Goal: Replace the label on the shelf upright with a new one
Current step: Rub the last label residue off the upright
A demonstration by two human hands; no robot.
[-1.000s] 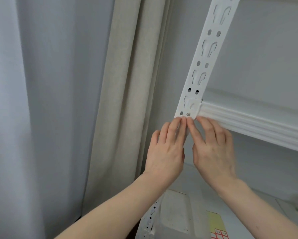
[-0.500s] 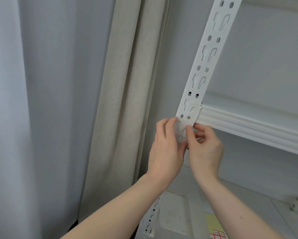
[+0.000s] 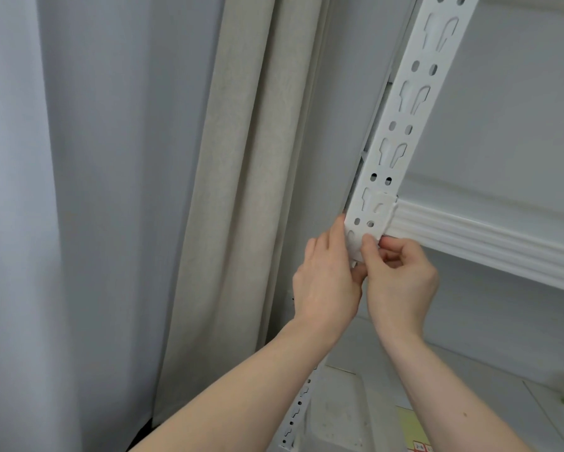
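A white perforated shelf upright [image 3: 401,112] slants from the top right down to my hands. Just below the beam joint a small white label [image 3: 354,244] lies on its face. My left hand [image 3: 326,282] rests along the upright's left edge beside the label, its fingers lying nearly straight. My right hand [image 3: 401,282] has curled fingers, and its thumb presses on the label's right side while the fingers curl behind the upright. The label's lower part is hidden by my hands.
A white ribbed shelf beam [image 3: 489,246] runs right from the upright. Beige curtain [image 3: 241,190] and grey curtain [image 3: 78,190] hang to the left. Below stand a white plastic container [image 3: 336,415], a yellow card [image 3: 409,425] and the lower shelf board [image 3: 502,386].
Both hands slid from flat fingertips pressing on the upright into a closer hold. The right hand's fingers curled in and its thumb came onto the label; the view moved nearer.
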